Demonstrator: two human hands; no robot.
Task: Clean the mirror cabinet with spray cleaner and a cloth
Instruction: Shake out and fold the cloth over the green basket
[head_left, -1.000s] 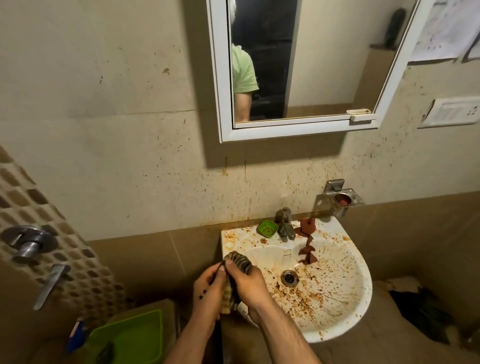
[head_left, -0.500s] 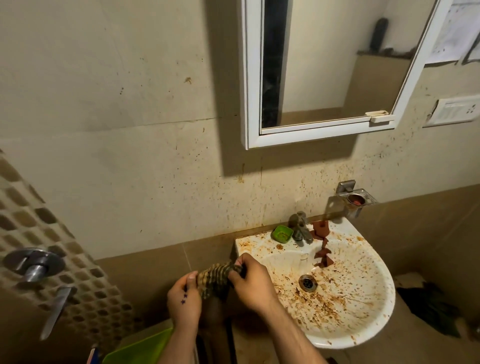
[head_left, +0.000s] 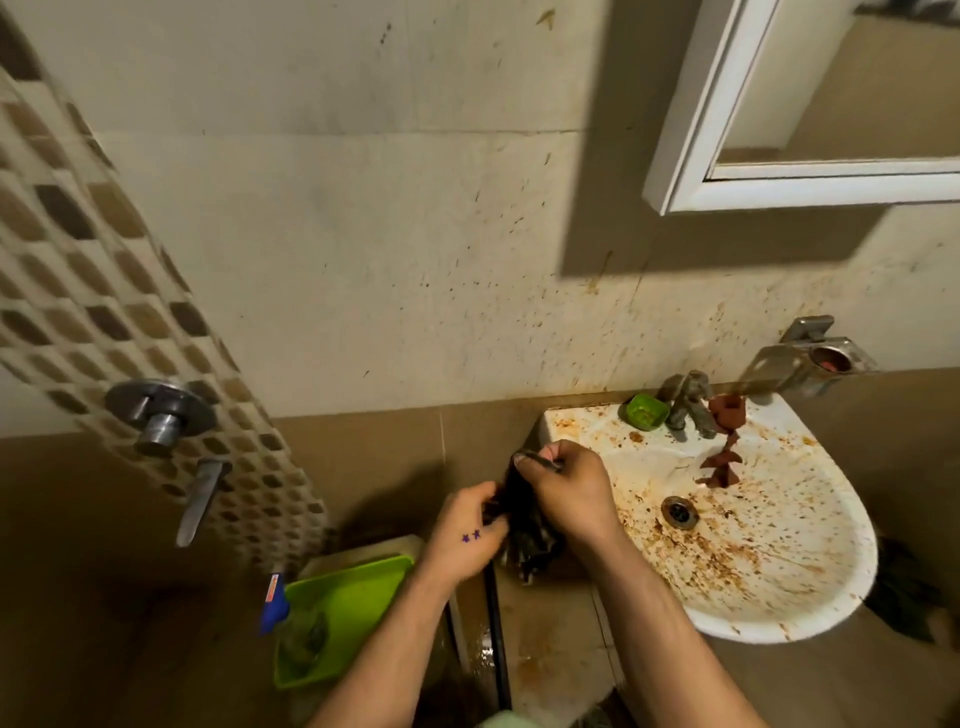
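Cloth: dark striped cloth (head_left: 525, 525), bunched, low centre of frame, held between both hands just off the left rim of the basin; its lower end hangs free below the hands
Left hand: left hand (head_left: 467, 532) has fingers curled into the cloth's left side, gripping it; back of hand faces up, with two small purple stars on it
Right hand: right hand (head_left: 569, 493) pinches the cloth's upper end between thumb and curled fingers, knuckles over the basin's left edge
Mirror cabinet: white-framed mirror cabinet (head_left: 685, 124) on the wall, upper right of frame, well above the hands; only its lower left corner is in view
Basin: white ceramic basin (head_left: 860, 551), right of centre, heavily spattered with brown stains
Basin top: grey metal tap (head_left: 688, 408) at the back edge, small green plastic cup (head_left: 645, 410) just left of it, reddish-brown moulded piece (head_left: 726, 415) just right of it
Wall: metal wall holder (head_left: 815, 361) above the basin's right corner; round metal shower valve (head_left: 161, 410) on mosaic tile, left of frame
Floor level: lime-green plastic tray (head_left: 353, 597), lower centre-left; blue bottle-like item (head_left: 274, 605) touching its left edge, type unclear
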